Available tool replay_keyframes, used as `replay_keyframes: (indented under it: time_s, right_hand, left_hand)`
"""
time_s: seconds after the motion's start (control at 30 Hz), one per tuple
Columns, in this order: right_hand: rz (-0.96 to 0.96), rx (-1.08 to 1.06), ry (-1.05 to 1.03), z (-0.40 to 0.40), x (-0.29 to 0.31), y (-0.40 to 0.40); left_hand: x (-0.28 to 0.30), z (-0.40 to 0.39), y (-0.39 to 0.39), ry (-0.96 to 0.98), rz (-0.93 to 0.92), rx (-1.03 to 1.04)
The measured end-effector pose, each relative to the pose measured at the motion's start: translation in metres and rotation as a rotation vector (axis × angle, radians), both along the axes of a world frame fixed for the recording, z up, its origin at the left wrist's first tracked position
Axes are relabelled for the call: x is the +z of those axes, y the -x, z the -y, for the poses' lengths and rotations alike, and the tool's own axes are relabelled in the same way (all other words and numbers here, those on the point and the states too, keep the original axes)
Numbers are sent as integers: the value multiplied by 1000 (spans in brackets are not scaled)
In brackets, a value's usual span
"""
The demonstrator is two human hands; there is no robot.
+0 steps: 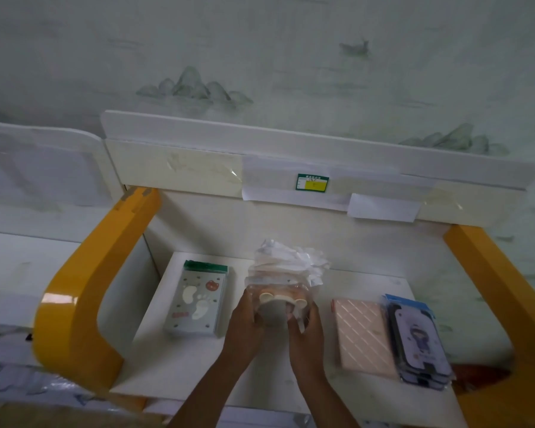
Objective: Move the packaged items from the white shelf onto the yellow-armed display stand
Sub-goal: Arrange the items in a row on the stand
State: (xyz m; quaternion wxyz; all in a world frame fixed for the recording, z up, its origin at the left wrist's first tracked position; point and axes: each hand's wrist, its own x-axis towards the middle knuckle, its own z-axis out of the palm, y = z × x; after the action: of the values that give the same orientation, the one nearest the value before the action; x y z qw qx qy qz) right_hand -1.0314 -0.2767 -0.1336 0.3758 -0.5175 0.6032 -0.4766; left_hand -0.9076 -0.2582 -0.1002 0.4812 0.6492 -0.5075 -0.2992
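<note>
Both hands hold a stack of clear-wrapped packages (283,273) with a grey, bear-eared item at its front, just above the white surface of the display stand (179,359). My left hand (244,319) grips the stack's left side and my right hand (306,329) its right side. The stand has a yellow arm on the left (84,288) and another on the right (488,291). On the stand lie a grey footprint-patterned package (196,299) to the left, a pink diamond-patterned package (360,332) and a blue-topped cartoon package stack (419,338) to the right.
A white back panel (291,149) with a green and yellow label (312,183) and taped papers rises behind the stand. A white shelf unit (19,242) stands to the left, with wrapped items at the lower left corner (16,384). Painted wallpaper lies behind.
</note>
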Motion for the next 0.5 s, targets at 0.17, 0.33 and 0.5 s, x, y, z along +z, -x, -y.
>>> replay_keyframes:
  time_s: [0.17,0.33,0.5]
  right_hand:
    - [-127,-30,62,-1,1,-5]
    - [-449,41,134,-5,-7,-4]
    - [-522,42,123,-1,2,1]
  left_hand:
    - [-3,3,-5,-83,-66,-23]
    - [-4,3,-3,-59,5,-100]
    - [4,1,-3,-49,118,-162]
